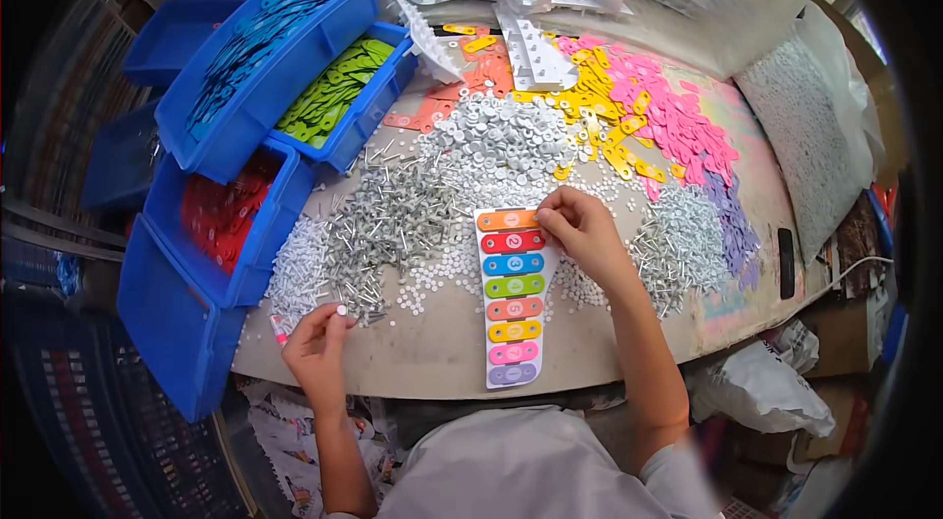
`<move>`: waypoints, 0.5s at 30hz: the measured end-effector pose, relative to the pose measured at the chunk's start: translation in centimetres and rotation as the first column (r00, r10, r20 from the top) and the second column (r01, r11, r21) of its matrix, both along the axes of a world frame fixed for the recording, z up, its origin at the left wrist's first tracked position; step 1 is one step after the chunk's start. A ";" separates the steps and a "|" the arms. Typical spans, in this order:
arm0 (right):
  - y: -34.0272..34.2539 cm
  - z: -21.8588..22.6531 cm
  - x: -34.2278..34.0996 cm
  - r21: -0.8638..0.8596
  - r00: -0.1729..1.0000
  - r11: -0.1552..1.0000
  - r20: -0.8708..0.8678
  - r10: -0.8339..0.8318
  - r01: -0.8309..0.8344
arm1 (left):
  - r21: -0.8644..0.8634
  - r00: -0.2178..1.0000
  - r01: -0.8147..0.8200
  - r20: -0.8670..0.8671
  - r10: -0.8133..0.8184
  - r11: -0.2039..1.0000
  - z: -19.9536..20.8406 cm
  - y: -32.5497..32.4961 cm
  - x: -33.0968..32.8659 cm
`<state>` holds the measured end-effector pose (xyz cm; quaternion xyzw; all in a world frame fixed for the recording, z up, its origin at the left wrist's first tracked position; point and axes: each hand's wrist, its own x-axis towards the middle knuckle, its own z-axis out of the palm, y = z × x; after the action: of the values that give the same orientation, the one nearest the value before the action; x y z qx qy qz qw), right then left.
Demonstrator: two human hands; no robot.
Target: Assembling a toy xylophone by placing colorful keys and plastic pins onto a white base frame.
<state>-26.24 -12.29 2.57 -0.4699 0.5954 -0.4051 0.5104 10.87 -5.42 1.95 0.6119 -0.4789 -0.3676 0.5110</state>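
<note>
A tall white board [499,347] lies near the table's front edge, carrying a column of colored plastic strips with round ends. The topmost, an orange strip [506,220], has its right end under the pinched thumb and forefinger of my right hand [586,239]. Below it follow red, blue, green, coral, yellow, pink and lavender strips. My left hand [319,352], left of the board, pinches a small white round cap [342,310] between thumb and fingertips. A heap of metal pins [393,215] lies just beyond that hand.
Blue bins [221,161] at the left hold blue, green and red strips. Heaps of white caps [501,141], yellow strips [589,92], pink strips [668,111] and small screws [683,234] cover the table. White molded racks [535,57] lie at the back; a black phone-like object [786,264] lies right.
</note>
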 end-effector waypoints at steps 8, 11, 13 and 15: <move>-0.8 0.0 0.5 -0.025 0.978 0.999 -0.206 0.014 -0.020 | 0.062 0.901 0.362 -0.278 -0.332 0.930 2.7 -6.0 -7.3; -0.9 1.3 0.6 0.028 0.974 1.000 -0.226 0.014 -0.008 | 0.160 0.824 0.527 -0.339 -0.455 0.835 2.4 -8.8 -9.8; -1.0 1.4 0.2 0.065 0.974 0.998 -0.224 0.017 -0.002 | 0.199 0.768 0.601 -0.409 -0.492 0.774 2.2 -10.3 -11.2; -1.4 0.8 -0.4 0.111 0.959 0.989 -0.252 0.127 -0.101 | 0.174 0.734 0.636 -0.436 -0.520 0.752 0.9 -11.8 -11.9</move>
<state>-26.68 -13.66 3.41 -0.5269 0.6478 -0.2810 0.4731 -1.04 -17.26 2.85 0.4240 -0.4803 -0.6861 0.3446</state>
